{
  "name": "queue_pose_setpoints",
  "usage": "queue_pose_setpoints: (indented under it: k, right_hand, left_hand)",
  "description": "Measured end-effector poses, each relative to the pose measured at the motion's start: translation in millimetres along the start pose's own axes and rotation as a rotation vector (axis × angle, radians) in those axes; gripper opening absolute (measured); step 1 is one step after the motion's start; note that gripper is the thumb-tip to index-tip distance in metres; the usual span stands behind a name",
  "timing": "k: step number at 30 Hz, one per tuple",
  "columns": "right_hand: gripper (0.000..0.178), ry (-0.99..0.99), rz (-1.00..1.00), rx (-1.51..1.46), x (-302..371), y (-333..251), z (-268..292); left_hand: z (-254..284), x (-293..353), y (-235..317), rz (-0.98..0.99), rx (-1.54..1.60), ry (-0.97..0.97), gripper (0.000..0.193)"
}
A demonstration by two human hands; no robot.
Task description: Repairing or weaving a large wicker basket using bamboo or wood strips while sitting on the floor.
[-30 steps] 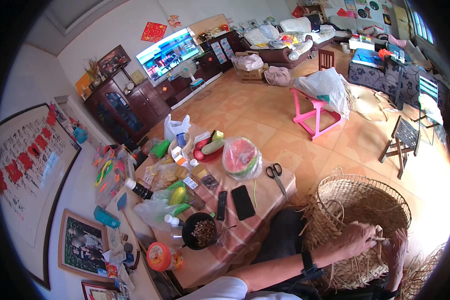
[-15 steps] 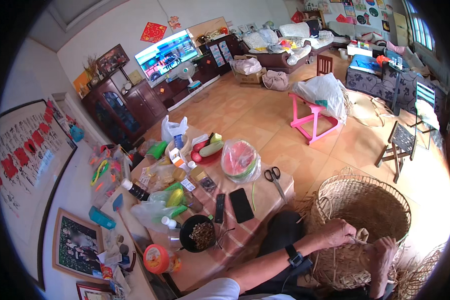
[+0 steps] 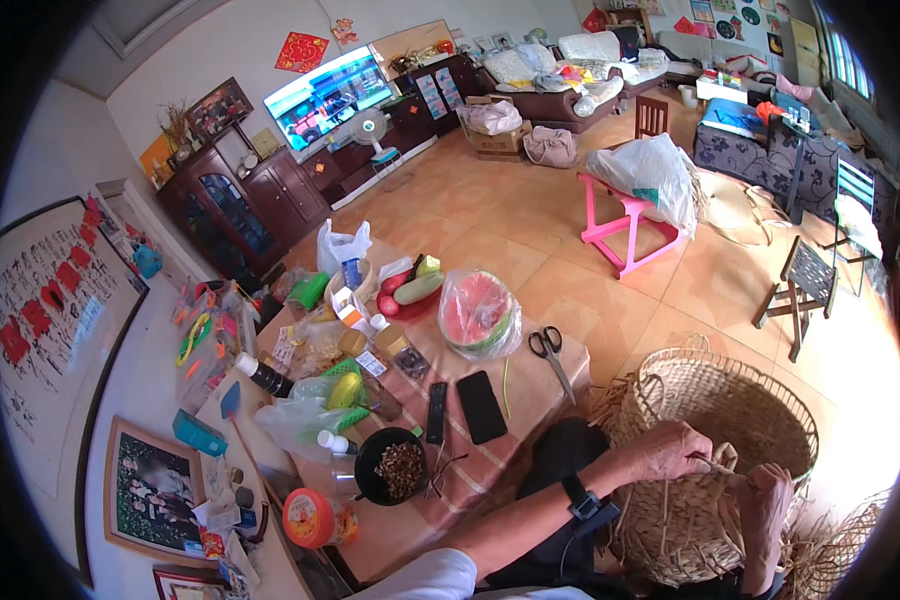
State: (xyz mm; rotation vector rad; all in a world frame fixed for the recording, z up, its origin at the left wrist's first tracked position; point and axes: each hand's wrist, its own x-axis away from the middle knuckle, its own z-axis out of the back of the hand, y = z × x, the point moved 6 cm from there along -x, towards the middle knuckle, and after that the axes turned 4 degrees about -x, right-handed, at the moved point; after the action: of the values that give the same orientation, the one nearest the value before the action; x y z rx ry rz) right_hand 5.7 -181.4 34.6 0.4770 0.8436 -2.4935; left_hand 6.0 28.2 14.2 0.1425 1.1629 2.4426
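Note:
At the lower right stands a large round woven straw basket [image 3: 670, 535], its mouth tilted upward and its rim edged with open loops. Both of my hands are at its near rim. My left hand [image 3: 673, 452], with a dark watch on the wrist, is closed in a pinch on a twisted straw strand [image 3: 722, 466]. On the strand's other side, my right hand [image 3: 766, 500] has its fingers closed on it too. A loop of the same straw rises between the hands. The right fingertips are partly hidden.
Beside the basket, a cloth-covered table [image 3: 450, 510] holds scissors [image 3: 553, 362], a black phone [image 3: 482, 408], a wrapped watermelon half [image 3: 478, 315] and a dark bowl [image 3: 392, 466]. Loose straw [image 3: 850, 545] lies at the far right. A pink stool [image 3: 630, 232] and folding stool [image 3: 798, 295] stand beyond.
Both hands have risen slightly at the basket rim, still on the straw strand. The whole view has shifted a little.

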Motion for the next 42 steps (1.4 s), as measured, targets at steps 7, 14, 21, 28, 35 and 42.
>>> queue_pose_setpoints:
  k: [7, 14, 21, 28, 35, 42]
  right_hand:
    - [0.049, -0.34, -0.277, -0.355, -30, 26, -5]
    - [0.031, -0.853, -0.444, -0.396, -58, 11, -43]
    - [0.022, -0.878, -0.095, -0.371, -74, 22, -45]
    - [0.003, -0.221, 0.633, 0.135, -78, 109, -58]
    - [0.018, 0.192, 0.144, 0.375, -97, 332, 19]
    - [0.057, 0.036, -0.186, -0.392, -25, 238, 55]
  left_hand:
    - [-14, -17, 15, -0.023, -0.091, -0.091, 0.04]
    - [-15, -15, 8, 0.034, 0.099, -0.039, 0.04]
    - [-28, -25, 2, 0.039, 0.011, 0.119, 0.032]
    - [-33, -26, -4, 0.104, -0.101, 0.166, 0.023]
    - [-42, -25, -8, 0.039, -0.031, 0.196, 0.018]
    - [-20, -30, 2, -0.002, -0.116, 0.0, 0.018]
